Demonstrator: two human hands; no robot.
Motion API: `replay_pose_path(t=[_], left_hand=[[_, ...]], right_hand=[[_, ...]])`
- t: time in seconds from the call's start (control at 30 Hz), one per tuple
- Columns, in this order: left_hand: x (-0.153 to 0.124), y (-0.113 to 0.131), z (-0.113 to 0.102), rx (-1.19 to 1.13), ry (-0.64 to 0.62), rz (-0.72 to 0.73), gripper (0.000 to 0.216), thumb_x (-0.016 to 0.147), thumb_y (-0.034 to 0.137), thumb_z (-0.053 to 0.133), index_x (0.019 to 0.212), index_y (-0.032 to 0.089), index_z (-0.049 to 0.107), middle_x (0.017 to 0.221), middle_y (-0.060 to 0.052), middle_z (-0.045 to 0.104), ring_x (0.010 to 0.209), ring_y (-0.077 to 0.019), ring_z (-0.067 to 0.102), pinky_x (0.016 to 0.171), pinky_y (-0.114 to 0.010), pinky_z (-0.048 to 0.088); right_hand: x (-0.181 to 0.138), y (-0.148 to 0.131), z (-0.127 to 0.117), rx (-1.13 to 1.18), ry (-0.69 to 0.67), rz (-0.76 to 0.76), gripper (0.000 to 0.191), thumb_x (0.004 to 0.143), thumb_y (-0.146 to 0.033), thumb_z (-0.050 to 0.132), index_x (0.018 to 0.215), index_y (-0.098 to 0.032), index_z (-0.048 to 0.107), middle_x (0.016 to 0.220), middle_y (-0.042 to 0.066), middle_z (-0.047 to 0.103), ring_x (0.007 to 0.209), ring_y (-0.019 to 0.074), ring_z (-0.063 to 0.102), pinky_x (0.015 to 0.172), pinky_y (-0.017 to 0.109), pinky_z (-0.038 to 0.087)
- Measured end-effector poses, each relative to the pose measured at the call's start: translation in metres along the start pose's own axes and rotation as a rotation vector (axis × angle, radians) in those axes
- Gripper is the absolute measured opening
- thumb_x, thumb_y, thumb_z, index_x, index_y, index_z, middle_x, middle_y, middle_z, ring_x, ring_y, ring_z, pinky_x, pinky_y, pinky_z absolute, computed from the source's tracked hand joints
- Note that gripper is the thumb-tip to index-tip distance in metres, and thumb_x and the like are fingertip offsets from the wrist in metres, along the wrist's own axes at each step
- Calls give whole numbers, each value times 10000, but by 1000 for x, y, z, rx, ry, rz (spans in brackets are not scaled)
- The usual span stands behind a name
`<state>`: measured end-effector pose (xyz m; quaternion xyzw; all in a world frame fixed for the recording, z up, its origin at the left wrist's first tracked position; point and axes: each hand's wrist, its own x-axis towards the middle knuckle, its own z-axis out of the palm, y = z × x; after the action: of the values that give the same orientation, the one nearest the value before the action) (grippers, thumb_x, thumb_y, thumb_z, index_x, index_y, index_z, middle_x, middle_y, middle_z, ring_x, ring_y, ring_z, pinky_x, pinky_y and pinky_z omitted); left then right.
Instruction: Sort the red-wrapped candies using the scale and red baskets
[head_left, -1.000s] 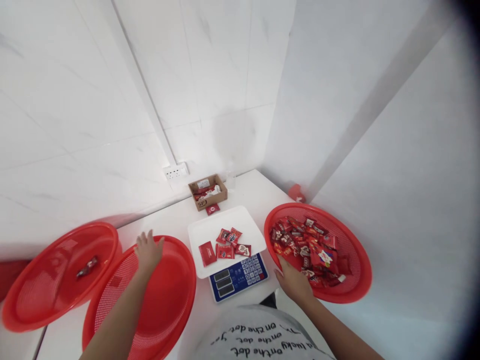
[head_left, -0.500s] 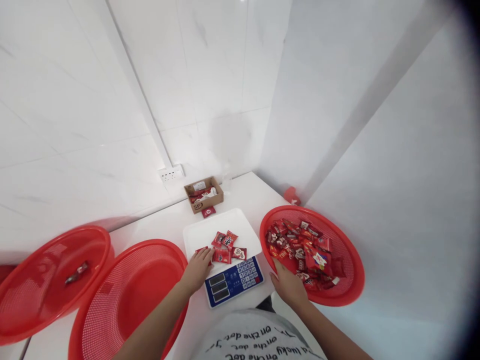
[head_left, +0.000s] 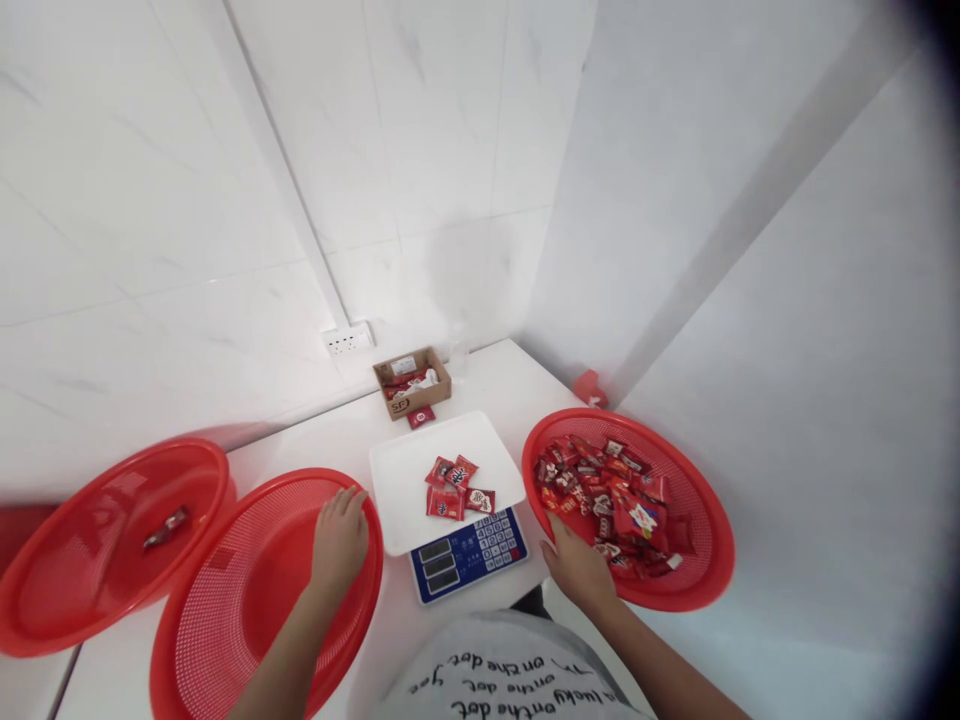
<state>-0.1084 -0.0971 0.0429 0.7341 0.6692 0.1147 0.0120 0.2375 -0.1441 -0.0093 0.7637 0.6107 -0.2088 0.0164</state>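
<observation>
My left hand (head_left: 341, 538) is over the right side of the middle red basket (head_left: 174, 640), fingers curled down and closed. The red candy packet that lay under it is gone from the pan; the hand hides it from view. With fingers inside and thumb outside, my right hand (head_left: 577, 567) grips the near-left rim of the right red basket (head_left: 716, 520), which holds a heap of red candy packets (head_left: 600, 490). Between the hands stands a scale with a white pan (head_left: 405, 470) and a blue keypad panel (head_left: 469, 560). Several red packets (head_left: 450, 490) lie grouped on the pan.
Another red basket (head_left: 217, 465) at far left holds one wrapped packet (head_left: 166, 527). Behind the scale is a small cardboard box (head_left: 416, 402) of packets, with a dark red packet (head_left: 421, 417) before it. Walls border the white table (head_left: 495, 375) behind and right.
My left hand has moved left from the scale pan to above the middle basket, and the packet under its fingers has left the pan. My right hand stays on the basket rim.
</observation>
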Motion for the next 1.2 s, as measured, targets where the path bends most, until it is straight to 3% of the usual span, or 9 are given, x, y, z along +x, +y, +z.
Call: replay_pose_path(t=[0.13,0.23,0.4,0.53,0.63,0.87,0.97,1.07,1.2], left_hand=[[-7,29,30,-122,-116,184,363,850,200,362,1166,162,537,1281,-103,518,1238,-243,405,1011,-435,360],[-3,60,56,-167,-229,365,519,767,22,339,1236,199,475,1357,-63,443,1288,-197,336,1035,-406,339],[15,87,70,-126,-275,426,676,647,-49,389,1266,216,437,1388,-58,393,1296,-215,305,1021,-406,325],[24,87,58,-84,-218,364,499,739,21,411,1195,203,500,1173,-81,566,1099,-222,486,913,-370,398],[22,77,42,-76,-181,309,387,797,76,390,1146,170,529,1031,-94,615,988,-223,527,858,-369,419],[-3,17,-2,-7,-43,-58,355,795,144,398,1119,135,544,1064,-109,611,978,-249,534,828,-375,435],[-12,4,-3,-2,-41,-45,362,821,212,399,1151,136,527,1144,-123,576,1057,-265,508,867,-404,429],[-9,16,11,-75,-46,65,378,852,296,399,1187,154,503,1229,-117,524,1162,-255,445,966,-417,374],[17,57,37,-163,-151,179,417,843,256,424,1247,158,454,1322,-121,440,1243,-260,369,1012,-416,332]], right_hand=[[0,1,1,-13,1,-4,518,867,-258,328,1368,-147,256,1216,165,547,944,275,605,751,362,434],[0,2,2,-1,4,-8,526,866,-262,323,1375,-156,237,1221,164,542,966,263,598,770,354,427],[0,3,3,9,24,-14,535,853,-259,357,1369,-161,257,1198,152,566,957,256,603,784,348,426],[-1,3,2,2,21,-9,530,855,-251,354,1371,-170,260,1189,153,572,926,260,615,757,351,435],[-2,2,0,-2,2,-4,528,860,-245,344,1376,-177,255,1183,153,572,916,262,617,748,356,435],[-2,2,-1,3,-3,0,512,868,-236,336,1369,-163,258,1177,157,572,946,246,607,760,347,429],[-2,2,-1,6,-5,-3,495,868,-245,337,1352,-154,292,1184,155,570,959,255,601,754,356,436],[-2,1,-2,-4,2,-9,482,867,-246,336,1337,-140,319,1182,156,571,970,262,594,757,362,439],[-3,0,-3,4,2,-4,505,861,-231,343,1357,-148,287,1184,153,571,959,248,599,757,342,438]])
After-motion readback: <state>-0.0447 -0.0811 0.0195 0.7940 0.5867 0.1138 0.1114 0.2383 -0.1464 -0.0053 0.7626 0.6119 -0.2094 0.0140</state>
